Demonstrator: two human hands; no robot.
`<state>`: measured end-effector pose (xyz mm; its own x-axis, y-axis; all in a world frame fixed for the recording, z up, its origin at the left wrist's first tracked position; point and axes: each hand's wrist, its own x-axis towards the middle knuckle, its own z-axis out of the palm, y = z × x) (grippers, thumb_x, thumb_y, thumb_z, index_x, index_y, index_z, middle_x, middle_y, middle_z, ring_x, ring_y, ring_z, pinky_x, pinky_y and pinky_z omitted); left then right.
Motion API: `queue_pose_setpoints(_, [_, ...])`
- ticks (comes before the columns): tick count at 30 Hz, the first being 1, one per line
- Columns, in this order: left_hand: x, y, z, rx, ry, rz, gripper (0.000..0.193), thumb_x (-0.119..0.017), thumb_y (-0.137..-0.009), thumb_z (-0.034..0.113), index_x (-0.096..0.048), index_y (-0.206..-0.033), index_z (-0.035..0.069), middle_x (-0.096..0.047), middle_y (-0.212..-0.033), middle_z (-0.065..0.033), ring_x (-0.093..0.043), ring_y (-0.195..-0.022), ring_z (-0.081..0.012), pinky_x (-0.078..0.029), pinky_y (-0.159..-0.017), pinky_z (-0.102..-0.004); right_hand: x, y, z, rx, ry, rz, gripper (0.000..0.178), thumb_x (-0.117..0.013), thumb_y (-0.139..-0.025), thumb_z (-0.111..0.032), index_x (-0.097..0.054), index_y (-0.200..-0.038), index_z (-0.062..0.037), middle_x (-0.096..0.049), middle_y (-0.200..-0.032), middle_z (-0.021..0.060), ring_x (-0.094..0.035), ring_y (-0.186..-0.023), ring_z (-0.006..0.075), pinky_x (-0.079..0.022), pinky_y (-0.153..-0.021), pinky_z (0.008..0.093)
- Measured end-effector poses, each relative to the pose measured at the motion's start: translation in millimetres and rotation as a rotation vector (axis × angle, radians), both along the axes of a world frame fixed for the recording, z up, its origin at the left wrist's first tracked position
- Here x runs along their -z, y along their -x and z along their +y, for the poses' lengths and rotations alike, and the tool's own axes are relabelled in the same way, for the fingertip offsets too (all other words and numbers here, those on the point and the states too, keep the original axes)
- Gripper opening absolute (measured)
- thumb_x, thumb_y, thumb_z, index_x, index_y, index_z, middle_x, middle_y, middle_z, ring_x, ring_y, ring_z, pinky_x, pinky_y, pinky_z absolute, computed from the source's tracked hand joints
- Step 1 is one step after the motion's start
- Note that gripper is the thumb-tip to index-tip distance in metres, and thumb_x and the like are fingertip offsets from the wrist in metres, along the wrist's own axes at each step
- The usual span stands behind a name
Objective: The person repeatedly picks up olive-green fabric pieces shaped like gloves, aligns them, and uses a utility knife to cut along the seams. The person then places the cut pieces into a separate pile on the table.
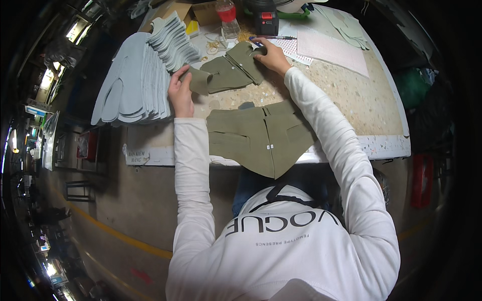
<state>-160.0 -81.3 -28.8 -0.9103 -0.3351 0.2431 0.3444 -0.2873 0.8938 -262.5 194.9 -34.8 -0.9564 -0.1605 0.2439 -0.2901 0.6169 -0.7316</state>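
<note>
My left hand (182, 93) pinches a small olive fabric piece (199, 81) between thumb and fingers, at the left end of a stack of olive cut pieces (232, 70). At that stack's far right corner, my right hand (271, 56) has thumb and fingers closed around the edge of the cloth. A small blue thing (256, 43) shows by its fingertips; I cannot tell whether it is held. Nearer to me, larger olive fabric panels (251, 131) with small white labels lie side by side, their pointed lower edge hanging over the table's front edge.
Thick piles of pale grey-blue cut pieces (135, 83) stand on the left of the speckled table (371, 110). A bottle with red liquid (227, 15), a black-and-red device (266, 21) and a pen (281, 37) are at the back. Paper sheets (331, 52) lie at back right.
</note>
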Motion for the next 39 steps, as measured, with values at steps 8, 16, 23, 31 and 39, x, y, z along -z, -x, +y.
queue_pose_setpoints(8, [-36.1, -76.8, -8.2, 0.231, 0.123, -0.15, 0.032, -0.055, -0.094, 0.001, -0.059, -0.125, -0.008, -0.063, -0.126, -0.0136, -0.06, -0.109, -0.0143, -0.043, -0.098, -0.0244, -84.5, -88.9, 102.7, -0.398, 0.444, -0.029, 0.027, -0.059, -0.097, -0.021, -0.069, -0.116, -0.0045, -0.067, -0.104, -0.0016, -0.057, -0.095, 0.0049, -0.044, -0.082, 0.0193])
queue_pose_setpoints(16, [-73.8, -164.1, 33.9, 0.252, 0.131, -0.349, 0.048, -0.056, -0.091, -0.005, -0.045, -0.138, -0.009, -0.056, -0.133, -0.017, -0.057, -0.116, -0.0154, -0.044, -0.099, -0.0272, -93.2, -200.0, 145.3, -0.003, 0.609, -0.455, 0.034, -0.065, -0.091, -0.014, -0.064, -0.123, -0.0026, -0.066, -0.106, 0.0024, -0.06, -0.091, 0.0045, -0.046, -0.077, 0.018])
queue_pose_setpoints(23, [-45.1, -205.5, 114.9, 0.18, 0.13, -0.1, 0.069, -0.054, -0.088, -0.013, -0.023, -0.149, -0.007, -0.044, -0.143, -0.0188, -0.055, -0.119, -0.0188, -0.046, -0.096, -0.027, -58.0, -266.6, 88.0, 0.03, 0.863, -0.24, 0.046, -0.065, -0.088, -0.004, -0.055, -0.133, -0.0002, -0.062, -0.114, 0.0085, -0.063, -0.087, 0.0075, -0.049, -0.084, 0.0228])
queue_pose_setpoints(31, [-6.5, -226.1, 122.1, 0.248, 0.145, -0.435, 0.053, -0.059, -0.089, -0.012, -0.043, -0.139, -0.009, -0.046, -0.135, -0.0134, -0.061, -0.097, -0.0112, -0.05, -0.082, -0.0217, -11.2, -302.5, 63.0, -0.029, 0.633, -0.328, 0.05, -0.067, -0.083, 0.008, -0.058, -0.131, -0.0015, -0.042, -0.097, 0.0021, -0.062, -0.08, 0.0065, -0.05, -0.07, 0.0161])
queue_pose_setpoints(39, [-6.1, -245.7, 134.4, 0.157, 0.355, -0.421, 0.054, -0.066, -0.082, -0.015, -0.054, -0.133, -0.003, -0.049, -0.115, -0.0087, -0.062, -0.084, -0.0066, -0.053, -0.066, -0.0199, -8.5, -330.3, 52.6, 0.047, 0.793, -0.375, 0.052, -0.065, -0.082, 0.013, -0.054, -0.132, 0.0049, -0.039, -0.1, 0.0033, -0.064, -0.082, 0.0079, -0.057, -0.074, 0.0187])
